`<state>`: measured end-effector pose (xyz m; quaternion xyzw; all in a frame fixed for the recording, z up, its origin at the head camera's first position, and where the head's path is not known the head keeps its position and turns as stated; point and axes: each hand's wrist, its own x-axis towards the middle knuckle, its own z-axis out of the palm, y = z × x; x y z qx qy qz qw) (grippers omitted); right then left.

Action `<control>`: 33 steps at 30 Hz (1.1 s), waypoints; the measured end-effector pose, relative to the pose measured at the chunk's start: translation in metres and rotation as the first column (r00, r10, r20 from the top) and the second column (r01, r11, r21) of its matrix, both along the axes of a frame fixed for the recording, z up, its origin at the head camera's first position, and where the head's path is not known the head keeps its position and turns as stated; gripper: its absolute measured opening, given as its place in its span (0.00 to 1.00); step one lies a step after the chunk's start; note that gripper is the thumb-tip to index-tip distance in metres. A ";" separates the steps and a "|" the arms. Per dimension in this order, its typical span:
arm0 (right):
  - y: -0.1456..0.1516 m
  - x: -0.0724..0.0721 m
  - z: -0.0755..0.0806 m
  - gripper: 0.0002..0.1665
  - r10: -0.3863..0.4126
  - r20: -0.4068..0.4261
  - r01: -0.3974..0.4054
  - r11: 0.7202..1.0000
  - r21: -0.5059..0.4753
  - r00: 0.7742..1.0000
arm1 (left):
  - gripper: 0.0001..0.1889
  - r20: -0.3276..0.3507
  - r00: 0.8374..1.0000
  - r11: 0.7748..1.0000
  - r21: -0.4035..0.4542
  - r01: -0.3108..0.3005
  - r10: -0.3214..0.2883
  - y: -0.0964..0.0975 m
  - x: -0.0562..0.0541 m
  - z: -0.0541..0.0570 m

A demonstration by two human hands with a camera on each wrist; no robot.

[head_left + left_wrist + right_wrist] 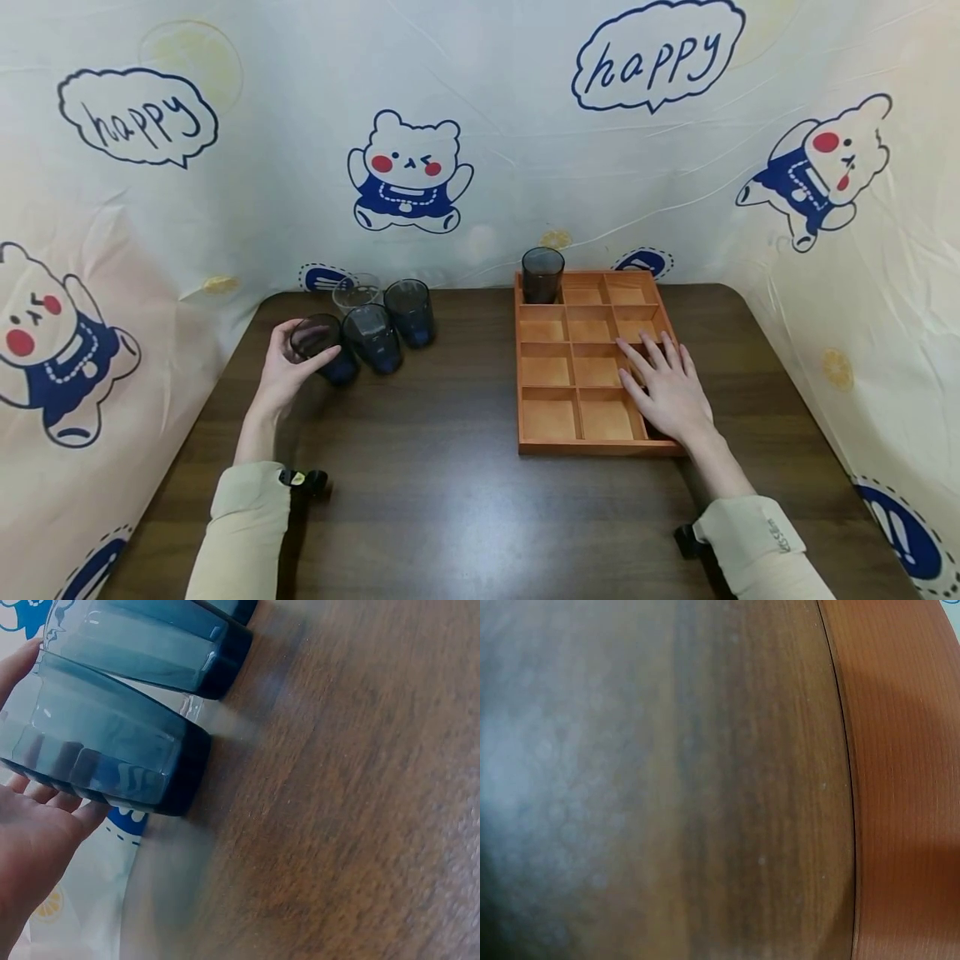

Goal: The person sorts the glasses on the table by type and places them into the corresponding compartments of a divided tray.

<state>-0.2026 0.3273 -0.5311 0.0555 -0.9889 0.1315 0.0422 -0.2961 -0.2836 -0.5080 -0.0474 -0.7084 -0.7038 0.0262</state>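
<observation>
My left hand grips a dark blue drinking glass near its rim, thumb on one side and fingers round the other. In the left wrist view this tinted glass has its thick base at the tabletop, and the palm lies beside it. Two more blue glasses and a clear glass stand close by. On the right, my right hand lies with fingers spread over the right side of a wooden compartment tray, covering some of its cells.
Another dark glass stands in the tray's back left compartment. The tray's wooden side fills the right edge of the right wrist view. A printed cloth hangs behind and beside the dark wooden table.
</observation>
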 end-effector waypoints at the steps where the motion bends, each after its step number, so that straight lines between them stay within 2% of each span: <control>1: 0.000 0.000 0.000 0.37 -0.001 0.001 0.001 1.000 0.001 1.000 | 0.38 0.002 1.000 1.000 0.002 -0.003 0.003 0.000 0.000 -0.001; 18: 0.001 0.000 0.000 0.37 -0.001 -0.009 0.001 1.000 -0.003 1.000 | 0.36 0.051 0.997 0.998 0.038 -0.058 0.056 0.001 0.001 -0.001; 26: 0.000 0.000 -0.002 0.37 -0.002 -0.011 0.002 1.000 0.003 1.000 | 0.37 0.094 0.984 0.989 -0.039 -0.146 0.149 0.002 0.003 0.000; 30: -0.001 0.000 -0.001 0.37 -0.001 -0.014 0.001 1.000 0.004 1.000 | 0.37 0.099 0.976 0.981 -0.021 -0.194 0.195 0.005 0.004 0.000; 33: -0.001 -0.001 -0.001 0.37 -0.002 -0.013 0.002 1.000 0.003 1.000 | 0.36 0.114 0.963 0.968 0.016 -0.249 0.245 0.010 0.004 0.001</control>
